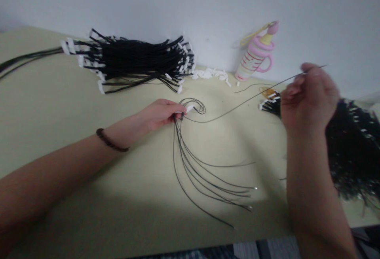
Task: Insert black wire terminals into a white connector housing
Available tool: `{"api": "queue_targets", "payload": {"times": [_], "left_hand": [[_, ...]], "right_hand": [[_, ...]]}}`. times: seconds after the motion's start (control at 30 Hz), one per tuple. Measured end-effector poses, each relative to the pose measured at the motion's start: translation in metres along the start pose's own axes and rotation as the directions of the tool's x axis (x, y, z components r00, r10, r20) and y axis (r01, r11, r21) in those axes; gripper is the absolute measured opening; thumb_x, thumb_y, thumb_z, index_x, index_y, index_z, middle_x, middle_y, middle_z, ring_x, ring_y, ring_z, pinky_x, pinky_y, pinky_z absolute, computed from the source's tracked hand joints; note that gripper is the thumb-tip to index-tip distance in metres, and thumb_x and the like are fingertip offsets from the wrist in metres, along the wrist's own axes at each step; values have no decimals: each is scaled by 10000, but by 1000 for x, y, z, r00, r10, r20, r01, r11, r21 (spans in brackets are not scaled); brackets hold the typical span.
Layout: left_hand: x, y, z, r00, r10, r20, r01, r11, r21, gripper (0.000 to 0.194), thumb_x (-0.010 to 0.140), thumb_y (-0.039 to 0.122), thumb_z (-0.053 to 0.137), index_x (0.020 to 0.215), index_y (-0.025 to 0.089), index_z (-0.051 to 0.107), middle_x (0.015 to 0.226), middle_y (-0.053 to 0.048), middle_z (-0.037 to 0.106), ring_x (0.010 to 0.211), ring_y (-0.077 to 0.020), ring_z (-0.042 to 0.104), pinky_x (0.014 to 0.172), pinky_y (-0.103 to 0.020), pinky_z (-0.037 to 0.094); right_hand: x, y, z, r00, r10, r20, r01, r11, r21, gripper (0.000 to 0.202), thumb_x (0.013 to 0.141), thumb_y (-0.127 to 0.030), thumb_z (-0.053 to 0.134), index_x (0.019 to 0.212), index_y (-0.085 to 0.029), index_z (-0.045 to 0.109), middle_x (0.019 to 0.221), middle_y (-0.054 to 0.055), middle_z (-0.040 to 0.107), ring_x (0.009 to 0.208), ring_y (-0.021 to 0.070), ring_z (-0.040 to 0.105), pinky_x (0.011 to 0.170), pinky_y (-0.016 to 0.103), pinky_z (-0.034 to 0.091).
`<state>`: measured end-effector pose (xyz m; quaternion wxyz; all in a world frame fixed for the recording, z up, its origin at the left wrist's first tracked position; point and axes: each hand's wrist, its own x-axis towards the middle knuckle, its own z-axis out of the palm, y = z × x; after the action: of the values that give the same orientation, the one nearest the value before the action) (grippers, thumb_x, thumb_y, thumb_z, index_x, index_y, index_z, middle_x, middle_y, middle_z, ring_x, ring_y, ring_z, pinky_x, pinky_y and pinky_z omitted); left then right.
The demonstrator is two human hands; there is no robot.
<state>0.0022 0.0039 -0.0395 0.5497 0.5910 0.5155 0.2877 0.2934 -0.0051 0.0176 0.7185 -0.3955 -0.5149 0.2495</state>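
Near the middle of the table, my left hand [164, 114] pinches a bunch of thin black wires [190, 160] close to a small white connector [189, 109]. Some of the wires curl in loops beyond the fingertips. Several loose ends fan out below and to the right across the table, a few with shiny tips. Raised at the right, my right hand [311, 97] is closed on one single black wire [237, 107], which runs stretched from the left hand. Its end sticks out past the right fingers.
A stack of black wire bundles [142, 57] with white connectors lies at the back left. Small white pieces [210, 74] are scattered beside it. By the wall stands a pink and white bottle [253, 58]. More black wires [353, 148] are heaped at the right behind my forearm.
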Motion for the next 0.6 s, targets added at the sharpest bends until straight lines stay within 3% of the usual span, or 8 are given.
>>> {"api": "queue_targets", "payload": {"times": [0.1,0.17,0.23,0.37,0.6], "left_hand": [[7,-8,0,996,-89,20,91,989,-115,162,664,232,611,524,153,593,534,0,524,498,-89,438,485,-225,320],[10,-11,0,993,-115,17,116,985,-130,162,659,223,616,515,154,591,528,1,521,503,-90,443,489,-227,322],[11,-13,0,993,-116,29,119,984,-136,160,656,217,615,511,154,587,525,5,514,504,-88,439,488,-226,320],[11,-14,0,994,-82,70,90,989,-119,147,653,225,612,529,151,591,517,17,489,488,-78,407,468,-220,291],[12,-17,-1,994,-40,97,45,998,-50,133,651,221,597,537,154,592,509,19,484,475,-79,397,457,-219,276]], "right_hand": [[-25,31,26,972,132,196,-110,987,-118,121,772,-298,605,763,-182,637,594,-26,515,427,47,431,380,182,256],[-49,46,45,873,271,405,-170,948,-268,206,762,-361,610,780,-159,645,617,-19,541,430,43,426,396,185,280],[-70,56,60,791,342,507,-158,915,-371,265,752,-397,614,765,-136,660,548,-24,512,452,51,409,422,187,286],[-93,67,76,766,408,496,-180,878,-444,307,765,-411,592,701,-119,662,516,-24,487,465,57,371,436,197,260],[-99,73,77,750,429,503,-213,877,-431,299,765,-402,586,680,-124,654,508,-38,422,470,54,312,435,201,216]]}}
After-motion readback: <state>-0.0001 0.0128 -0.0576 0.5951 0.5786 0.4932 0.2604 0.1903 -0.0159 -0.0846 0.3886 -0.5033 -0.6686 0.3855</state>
